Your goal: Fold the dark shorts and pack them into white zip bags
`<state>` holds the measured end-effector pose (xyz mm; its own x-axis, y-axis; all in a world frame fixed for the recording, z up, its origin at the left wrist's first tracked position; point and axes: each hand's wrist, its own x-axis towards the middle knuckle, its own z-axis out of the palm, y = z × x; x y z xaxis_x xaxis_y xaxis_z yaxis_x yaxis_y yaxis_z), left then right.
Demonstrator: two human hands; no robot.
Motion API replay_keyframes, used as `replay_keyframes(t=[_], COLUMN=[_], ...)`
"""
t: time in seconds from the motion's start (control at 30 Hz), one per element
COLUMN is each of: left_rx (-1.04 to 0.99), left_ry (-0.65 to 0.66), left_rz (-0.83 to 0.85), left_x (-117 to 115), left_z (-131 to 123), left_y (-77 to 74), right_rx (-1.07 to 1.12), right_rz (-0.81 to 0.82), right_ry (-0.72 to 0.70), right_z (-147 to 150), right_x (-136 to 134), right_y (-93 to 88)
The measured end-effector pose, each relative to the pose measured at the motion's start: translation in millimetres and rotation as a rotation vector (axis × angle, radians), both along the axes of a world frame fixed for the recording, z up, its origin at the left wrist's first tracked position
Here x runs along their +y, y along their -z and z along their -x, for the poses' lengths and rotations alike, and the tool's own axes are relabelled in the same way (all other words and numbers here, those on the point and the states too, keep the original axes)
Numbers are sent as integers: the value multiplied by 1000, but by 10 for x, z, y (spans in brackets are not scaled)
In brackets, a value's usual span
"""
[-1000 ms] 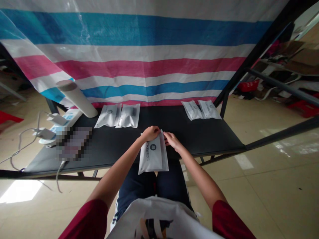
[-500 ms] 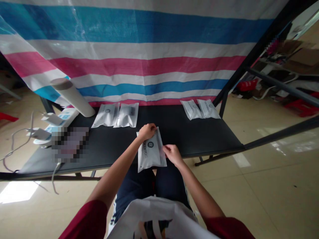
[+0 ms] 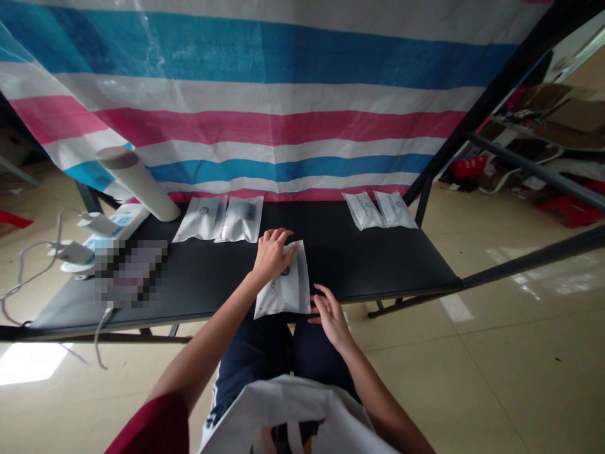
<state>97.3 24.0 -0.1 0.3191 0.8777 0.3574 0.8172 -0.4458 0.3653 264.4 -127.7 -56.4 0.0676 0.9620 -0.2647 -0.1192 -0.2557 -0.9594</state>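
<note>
A frosted white zip pouch with dark printed lettering lies at the table's front edge, its near end sticking out over my lap. My left hand rests over the pouch's far left part, fingers spread and thumb across the print, hiding some of it. At the pouch's lower right edge is my right hand, its fingers apart; whether the fingertips touch the plastic I cannot tell.
Two similar pouches lie back left and two more pouches back right on the black table. At left are a white cylinder, a power strip with plugs, and a blurred-out device on a cable. A striped sheet hangs behind.
My left hand has opened from a pinch at the pouch's top and spread over it. My right hand has let go of the right edge and moved lower. The pouch has shifted slightly left.
</note>
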Motion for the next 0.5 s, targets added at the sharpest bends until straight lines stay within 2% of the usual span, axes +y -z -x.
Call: replay_keyframes(t=[0.07, 0.17, 0.3, 0.4, 0.5], left_rx=[-55, -119, -147, -147, -100], left_ry=[-11, 6, 60, 52, 96], left_rz=[-34, -19, 37, 19, 3], left_x=[-197, -424, -541, -550, -544], left_z=[123, 289, 356, 312, 268], left_y=[79, 306, 595, 678, 680], right_rx=[13, 2, -168, -357, -601], right_rz=[-15, -47, -95, -176, -178], right_ry=[-9, -70, -154, -236, -357], right_z=[-46, -71, -24, 16, 40], right_x=[98, 312, 687, 921, 1046], right_y=[-13, 22, 104, 74, -42])
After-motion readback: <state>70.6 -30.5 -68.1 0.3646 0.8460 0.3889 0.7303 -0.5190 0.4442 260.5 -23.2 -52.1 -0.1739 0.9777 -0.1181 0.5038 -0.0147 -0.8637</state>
